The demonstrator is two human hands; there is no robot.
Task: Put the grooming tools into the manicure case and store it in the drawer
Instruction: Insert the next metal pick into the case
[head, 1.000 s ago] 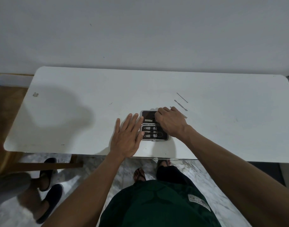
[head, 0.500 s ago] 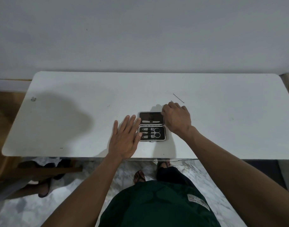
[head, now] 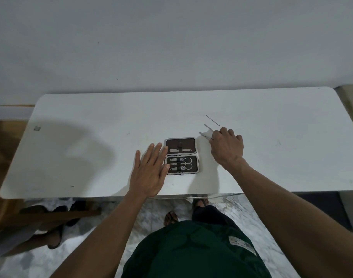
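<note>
The manicure case [head: 181,155] lies open on the white table [head: 91,141], brown inside with a silver rim. Its near half holds scissors and clippers; its far half holds a slim file. My left hand [head: 150,172] lies flat with spread fingers on the case's left edge. My right hand [head: 226,147] sits to the right of the case, fingers curled onto a thin metal tool [head: 204,135] on the table. Two more slim tools lie just beyond: one [head: 208,127] by my fingers, another [head: 213,120] farther back. No drawer is in view.
A white wall rises behind the table. A small mark [head: 37,128] sits at the table's far left. Below the front edge are a marble floor, my feet in sandals [head: 171,217], and another person's feet [head: 55,235] at the left by a wooden piece.
My right hand left the case's top half and moved right, onto the loose metal tools. The left hand stayed on the case's left edge. The camera shifted slightly.
</note>
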